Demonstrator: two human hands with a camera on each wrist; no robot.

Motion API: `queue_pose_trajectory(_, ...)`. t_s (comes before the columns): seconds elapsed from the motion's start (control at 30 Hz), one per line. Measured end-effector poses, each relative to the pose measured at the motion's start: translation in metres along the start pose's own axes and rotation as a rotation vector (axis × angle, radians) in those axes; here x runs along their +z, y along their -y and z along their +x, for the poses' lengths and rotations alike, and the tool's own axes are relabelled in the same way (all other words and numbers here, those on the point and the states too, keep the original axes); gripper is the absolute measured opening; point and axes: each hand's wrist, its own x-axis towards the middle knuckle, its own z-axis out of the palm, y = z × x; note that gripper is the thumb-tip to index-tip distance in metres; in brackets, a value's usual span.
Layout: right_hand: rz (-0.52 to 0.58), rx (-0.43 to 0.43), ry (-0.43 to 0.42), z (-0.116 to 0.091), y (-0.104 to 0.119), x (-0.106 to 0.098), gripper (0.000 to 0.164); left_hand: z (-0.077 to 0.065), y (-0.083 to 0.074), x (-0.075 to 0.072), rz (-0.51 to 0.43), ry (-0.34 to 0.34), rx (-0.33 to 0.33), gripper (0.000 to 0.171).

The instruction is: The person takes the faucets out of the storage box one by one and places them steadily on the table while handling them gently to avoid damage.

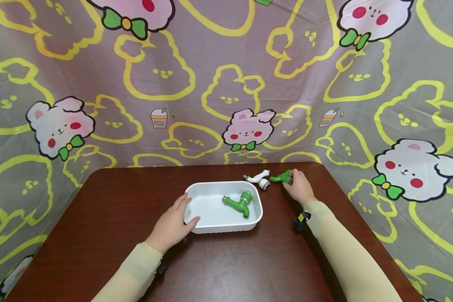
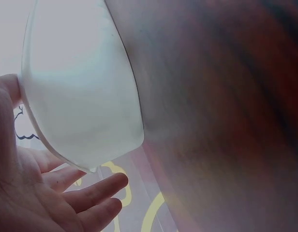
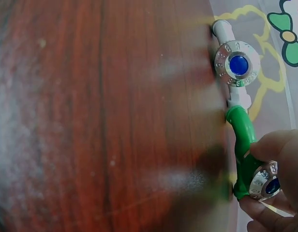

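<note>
My right hand [image 1: 300, 188] pinches a green faucet [image 1: 280, 177] at the table's back right, thumb and fingers around its body near the silver collar with a blue centre. Next to that faucet lies a white faucet [image 1: 257, 178] with a similar silver and blue knob [image 3: 238, 65]. Another green faucet [image 1: 241, 205] rests inside a white tray [image 1: 222, 229]. At the tray's left end, my left hand [image 1: 171, 226] rests with its thumb over the rim. In the left wrist view several of its fingers [image 2: 98, 192] extend loosely past the tray's corner.
The brown wooden table [image 1: 117, 222] bears the tray and faucets. A patterned cloth [image 1: 196, 105] with rabbit drawings hangs right behind the table's back edge and along both sides. The white faucet lies close to the tray's back right corner.
</note>
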Motion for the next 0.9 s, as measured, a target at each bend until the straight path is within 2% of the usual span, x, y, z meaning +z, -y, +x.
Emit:
queue_pose_trajectory(0.17, -0.023, 0.021, 0.017, -0.0001, 0.0011, 0.0001, 0.043, -0.0002, -0.0002, -0.0002, 0.0, -0.001, -0.001, 0.07)
queue_pose_trajectory(0.9, -0.036, 0.01, 0.035, 0.0016, -0.0017, 0.0028, 0.043, 0.0002, -0.0008, 0.0003, 0.002, -0.007, 0.0, 0.07)
